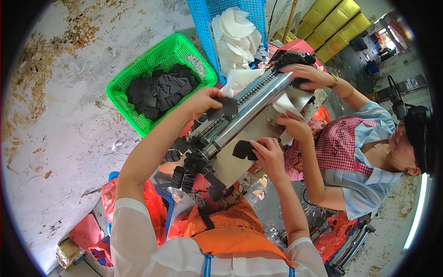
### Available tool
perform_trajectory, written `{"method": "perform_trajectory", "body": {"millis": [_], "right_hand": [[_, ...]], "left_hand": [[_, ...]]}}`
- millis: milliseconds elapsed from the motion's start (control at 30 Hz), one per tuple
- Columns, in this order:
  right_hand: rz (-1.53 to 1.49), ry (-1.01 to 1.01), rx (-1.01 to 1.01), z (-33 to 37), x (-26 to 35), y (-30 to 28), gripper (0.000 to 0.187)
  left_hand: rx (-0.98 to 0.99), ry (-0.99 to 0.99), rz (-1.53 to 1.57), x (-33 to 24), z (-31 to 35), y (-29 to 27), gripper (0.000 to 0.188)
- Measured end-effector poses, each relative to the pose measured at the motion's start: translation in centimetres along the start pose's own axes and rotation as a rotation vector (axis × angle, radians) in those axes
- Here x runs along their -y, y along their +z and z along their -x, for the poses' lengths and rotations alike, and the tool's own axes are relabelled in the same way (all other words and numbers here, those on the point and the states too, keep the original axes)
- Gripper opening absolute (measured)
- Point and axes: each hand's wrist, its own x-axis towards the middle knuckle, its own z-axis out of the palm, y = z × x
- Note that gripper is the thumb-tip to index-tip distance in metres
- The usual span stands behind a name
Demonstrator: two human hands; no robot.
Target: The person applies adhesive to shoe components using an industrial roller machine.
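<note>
Beyond the roller, my left hand (206, 102) is closed on a thin black sheet piece (224, 109) with cut edges. My right hand (270, 156) pinches a smaller black piece with rounded corners (244, 150), held over the metal plate (230, 167) on the near side. Between my hands runs the long shiny steel roller (251, 111) of a machine, slanting up to the right. A co-worker's hands are at the roller's far right end; one holds a white curved piece (285, 104). Bundles of black pieces (182, 179) lie by the machine's near left end.
A green basket (121, 102) of black pieces stands left of the machine. Behind it is a blue crate (203, 28) with white pieces. The co-worker in a checked apron (340, 144) sits close at right. Red plastic bags (154, 210) lie at lower left.
</note>
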Motion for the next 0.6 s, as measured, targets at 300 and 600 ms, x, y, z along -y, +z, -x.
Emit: {"method": "perform_trajectory", "body": {"millis": [300,600], "right_hand": [[-0.274,0.154,-0.216,-1.1,0.5,2.8,0.025],[-0.337,0.308,-0.003,-1.2,0.5,0.4,0.019]], "left_hand": [[0.183,-0.083,0.374,-0.2,0.6,0.0,0.041],[-0.010,-0.074,0.128,0.2,-0.4,0.3,0.038]]}}
